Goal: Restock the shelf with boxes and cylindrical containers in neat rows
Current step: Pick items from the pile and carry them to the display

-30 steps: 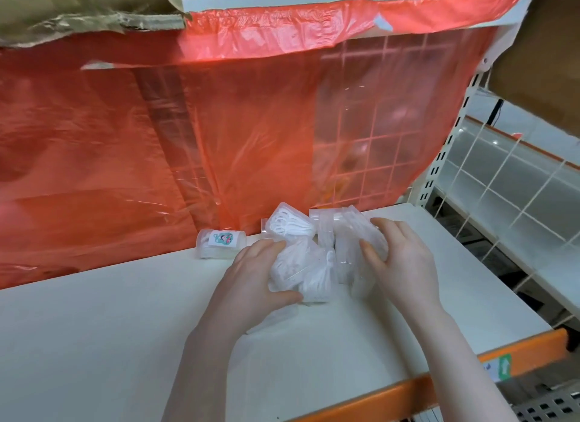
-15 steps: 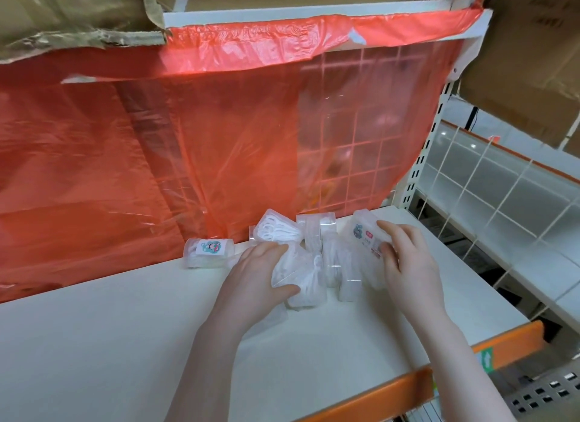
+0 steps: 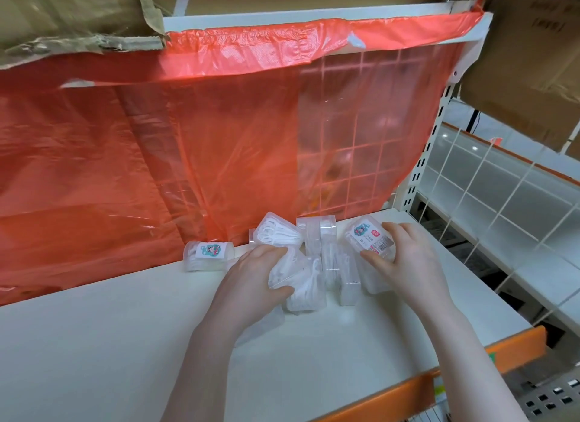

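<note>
Hidden or unclear: the red plastic sheet (image 3: 219,145) hangs over the whole back of the bay; only a wire grid (image 3: 361,157) shows faintly through its right part, and whatever lies behind it cannot be made out. The clear boxes in the cluster (image 3: 326,258) overlap, so their count is uncertain, and their white contents are blurred. Part of one box lies under the left palm. Label print is too small to read. Torn cardboard (image 3: 78,19) is cut off at the top left edge.

Shelf (image 3: 110,343): white board with orange front lip; the cluster sits at the far right-centre. One labelled box (image 3: 208,255) lies alone on its side, just left of the cluster, against the sheet.

Left hand (image 3: 251,280): reached in from the near side, palm down, fingers curled around a clear box (image 3: 290,272) on the cluster's left side, thumb underneath on the near edge.

Right hand (image 3: 405,264): palm facing left, fingers and thumb closed on a tilted labelled box (image 3: 367,238) at the cluster's right, label turned up toward the camera.
</note>
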{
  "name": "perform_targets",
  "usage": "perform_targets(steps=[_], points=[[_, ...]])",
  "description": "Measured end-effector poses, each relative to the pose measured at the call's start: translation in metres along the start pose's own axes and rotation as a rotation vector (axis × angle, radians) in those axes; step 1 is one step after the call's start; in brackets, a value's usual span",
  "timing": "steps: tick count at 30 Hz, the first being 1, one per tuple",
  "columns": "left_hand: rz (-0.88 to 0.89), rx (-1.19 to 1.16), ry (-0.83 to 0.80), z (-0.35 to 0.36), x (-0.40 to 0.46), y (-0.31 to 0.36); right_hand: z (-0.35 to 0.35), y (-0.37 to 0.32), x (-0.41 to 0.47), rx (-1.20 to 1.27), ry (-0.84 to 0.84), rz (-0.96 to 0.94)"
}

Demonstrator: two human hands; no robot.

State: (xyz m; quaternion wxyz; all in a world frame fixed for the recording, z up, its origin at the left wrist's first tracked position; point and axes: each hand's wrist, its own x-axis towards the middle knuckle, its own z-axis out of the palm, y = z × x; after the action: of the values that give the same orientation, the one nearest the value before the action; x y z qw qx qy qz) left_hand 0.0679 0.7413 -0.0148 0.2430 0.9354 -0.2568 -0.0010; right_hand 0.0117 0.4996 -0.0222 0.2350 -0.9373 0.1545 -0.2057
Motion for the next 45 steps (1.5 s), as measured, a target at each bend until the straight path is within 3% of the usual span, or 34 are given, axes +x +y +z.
perform_targets(steps=[7, 14, 25, 36, 45], points=[[0.006, 0.042, -0.044, -0.003, 0.004, 0.0, -0.008, -0.007, 0.01, -0.126, -0.15, 0.089], [0.024, 0.137, -0.049, -0.004, 0.006, 0.002, -0.005, -0.014, 0.011, -0.154, -0.139, 0.1], [-0.094, -0.035, 0.182, -0.011, -0.004, 0.0, -0.012, -0.013, -0.001, -0.046, 0.003, -0.021], [-0.354, -0.341, 0.433, -0.02, -0.054, -0.004, -0.001, -0.018, -0.017, 0.068, -0.028, -0.204], [-0.495, -0.516, 0.547, -0.033, -0.11, -0.03, 0.025, -0.051, -0.045, 0.014, -0.056, -0.423]])
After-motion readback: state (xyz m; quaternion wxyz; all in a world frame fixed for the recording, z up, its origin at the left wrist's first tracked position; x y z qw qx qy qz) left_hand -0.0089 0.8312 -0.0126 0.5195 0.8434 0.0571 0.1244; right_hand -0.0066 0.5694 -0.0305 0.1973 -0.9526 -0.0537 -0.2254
